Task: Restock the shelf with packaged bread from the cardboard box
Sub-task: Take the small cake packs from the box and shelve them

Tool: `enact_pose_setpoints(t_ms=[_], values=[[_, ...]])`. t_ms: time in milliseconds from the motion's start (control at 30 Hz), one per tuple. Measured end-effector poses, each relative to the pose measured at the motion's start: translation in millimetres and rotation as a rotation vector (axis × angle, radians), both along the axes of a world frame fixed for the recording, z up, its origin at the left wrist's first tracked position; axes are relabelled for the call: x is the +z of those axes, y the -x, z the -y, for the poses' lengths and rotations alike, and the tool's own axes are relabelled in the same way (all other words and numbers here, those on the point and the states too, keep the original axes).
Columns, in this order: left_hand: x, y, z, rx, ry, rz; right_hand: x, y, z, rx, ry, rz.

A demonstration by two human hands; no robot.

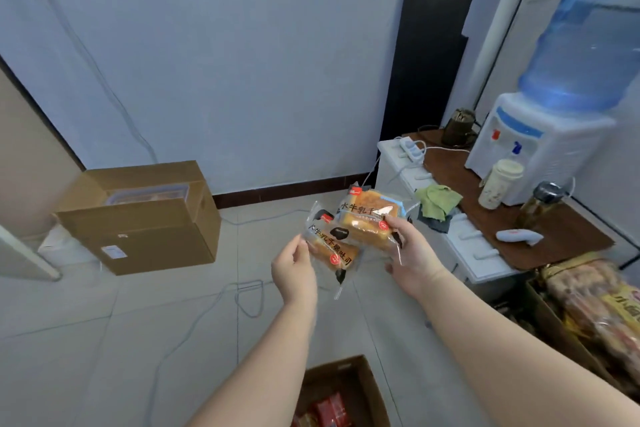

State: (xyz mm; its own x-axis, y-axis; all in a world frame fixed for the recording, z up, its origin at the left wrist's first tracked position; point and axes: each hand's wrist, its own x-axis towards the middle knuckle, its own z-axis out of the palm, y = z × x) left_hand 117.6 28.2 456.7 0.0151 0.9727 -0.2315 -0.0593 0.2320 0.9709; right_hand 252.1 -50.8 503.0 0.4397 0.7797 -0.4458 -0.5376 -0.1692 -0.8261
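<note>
Both arms stretched forward over the tiled floor (pixel 145 315), one bread packet in each hand.

Left hand (pixel 294 270): pinching the left edge of the nearer bread packet (pixel 330 248) between thumb and fingers — packet tilted, clear wrapper with dark lettering, lower end hanging free.

Right hand (pixel 412 262): thumb on top, fingers curled beneath the farther bread packet (pixel 370 218), gripping its right end. Packets overlapping at mid-frame, both held in the air, well above the floor.

Open cardboard box (pixel 367 388) at bottom edge, between the forearms — red packets inside, contents mostly out of frame.

Second cardboard box (pixel 145 229) against the wall at left, flaps partly open, clear plastic lid showing.

Right side: brown tabletop (pixel 467 191) with water dispenser (pixel 540 152), cup (pixel 500 184), green cloth (pixel 438 201). More packaged goods (pixel 595 308) stacked at lower right.
</note>
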Motion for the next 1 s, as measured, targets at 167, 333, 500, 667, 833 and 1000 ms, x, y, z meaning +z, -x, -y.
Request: enact_pose_setpoints(t_ms=[167, 333, 500, 667, 833, 1000], values=[[18, -13, 7, -0.024, 0.033, 0.159, 9, 15, 11, -0.204, 0.051, 0.063], [44, -17, 12, -0.187, 0.110, 0.283, 29, 28, 22, -0.262, -0.067, -0.073], [79, -14, 21, -0.494, 0.167, 0.324, 60, 39, 42, -0.394, -0.158, -0.039], [122, -31, 31, -1.004, 0.302, 0.408, 94, 38, 96, -0.556, -0.246, 0.161], [159, -58, 79, -1.400, 0.018, 0.153, 124, 48, 167, -0.612, -0.195, 0.417], [187, -73, 158, -1.525, -0.046, 0.414, 160, 70, 238, -0.678, -0.118, 0.624]])
